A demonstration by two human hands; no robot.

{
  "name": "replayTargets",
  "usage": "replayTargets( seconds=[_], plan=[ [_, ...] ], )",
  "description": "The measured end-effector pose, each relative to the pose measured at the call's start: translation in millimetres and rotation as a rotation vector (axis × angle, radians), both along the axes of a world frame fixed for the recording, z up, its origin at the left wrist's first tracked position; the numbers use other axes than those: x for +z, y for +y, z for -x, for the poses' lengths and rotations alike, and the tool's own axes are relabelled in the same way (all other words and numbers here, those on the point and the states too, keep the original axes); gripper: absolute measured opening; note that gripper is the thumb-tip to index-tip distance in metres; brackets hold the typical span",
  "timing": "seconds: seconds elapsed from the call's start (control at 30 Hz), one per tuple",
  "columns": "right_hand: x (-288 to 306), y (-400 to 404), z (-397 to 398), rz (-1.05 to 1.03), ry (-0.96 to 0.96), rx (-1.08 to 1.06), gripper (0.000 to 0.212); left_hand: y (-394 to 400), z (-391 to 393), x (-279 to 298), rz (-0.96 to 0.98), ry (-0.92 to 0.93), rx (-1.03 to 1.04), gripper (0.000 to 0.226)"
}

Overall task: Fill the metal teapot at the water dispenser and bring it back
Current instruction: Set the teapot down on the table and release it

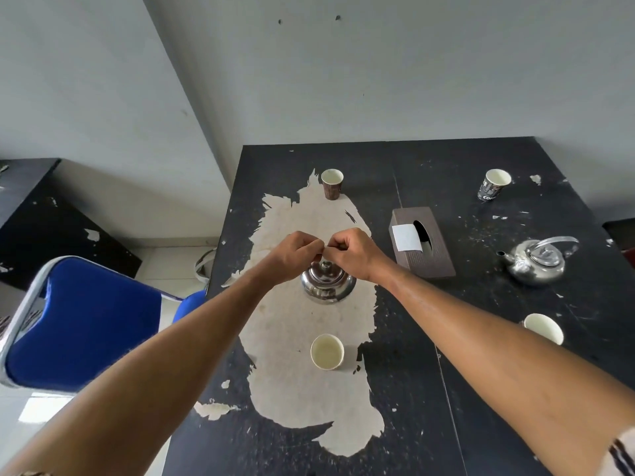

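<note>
A shiny metal teapot stands in the middle of the worn black table, with its lid knob showing between my wrists. My left hand and my right hand meet knuckle to knuckle just above the lid. Both are closed around what looks like the pot's raised handle, which the fingers mostly hide. A second metal teapot with an arched handle sits untouched at the right of the table. No water dispenser is in view.
Paper cups stand around the table: a brown cup at the back, a dark cup back right, a white cup near me, another white cup right. A brown tissue box lies right of my hands. A blue chair stands at the left.
</note>
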State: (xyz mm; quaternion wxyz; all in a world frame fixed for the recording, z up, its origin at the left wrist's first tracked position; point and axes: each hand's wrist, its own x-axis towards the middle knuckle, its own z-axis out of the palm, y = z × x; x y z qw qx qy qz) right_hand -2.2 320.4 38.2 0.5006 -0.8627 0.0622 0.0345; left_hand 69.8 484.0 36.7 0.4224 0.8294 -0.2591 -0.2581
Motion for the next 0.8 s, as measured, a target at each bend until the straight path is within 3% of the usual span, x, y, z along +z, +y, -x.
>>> replayTargets(
  seconds=[0.3, 0.8],
  plan=[
    [-51.9, -13.5, -71.2, 0.002, 0.053, 0.004, 0.033, -14.3, -66.6, -57.5, -0.026, 0.04, 0.05, 0.047],
    [-110.9, -26.9, -119.9, -0.019, 0.134, -0.048, 0.028, -35.3, -111.3, -111.0, -0.01, 0.103, 0.096, 0.036]
  ],
)
